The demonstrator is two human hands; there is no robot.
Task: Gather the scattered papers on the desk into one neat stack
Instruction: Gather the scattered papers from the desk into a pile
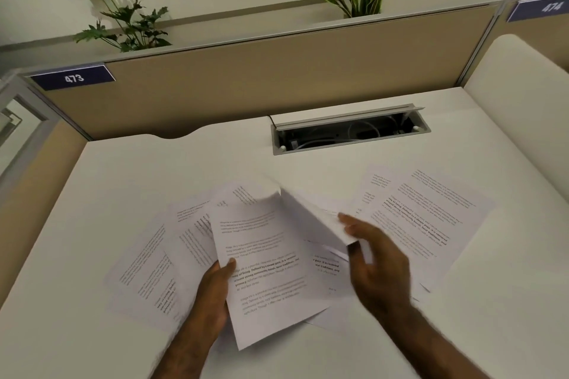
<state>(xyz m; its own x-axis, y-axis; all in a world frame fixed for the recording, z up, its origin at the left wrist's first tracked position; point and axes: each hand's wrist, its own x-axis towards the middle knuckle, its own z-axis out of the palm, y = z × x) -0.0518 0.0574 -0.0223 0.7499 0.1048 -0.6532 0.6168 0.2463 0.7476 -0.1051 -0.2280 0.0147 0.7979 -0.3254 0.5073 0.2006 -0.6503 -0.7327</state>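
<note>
Several printed white sheets lie scattered over the white desk [129, 169]. My left hand [215, 289] grips the left edge of a printed sheet [264, 261] lifted over the middle of the spread, thumb on top. My right hand [375, 258] pinches the lower corner of a blurred, curling sheet [304, 212] raised just right of it. More sheets [154, 274] fan out flat to the left, partly under the held one. Overlapping pages [425, 212] lie flat at the right, beyond my right hand.
An open cable tray [348, 132] with white wires is sunk into the desk at the back centre. A beige partition [246, 83] with label 473 closes the far side. A white rounded divider [517, 95] rises at the right. Plants stand behind the partition.
</note>
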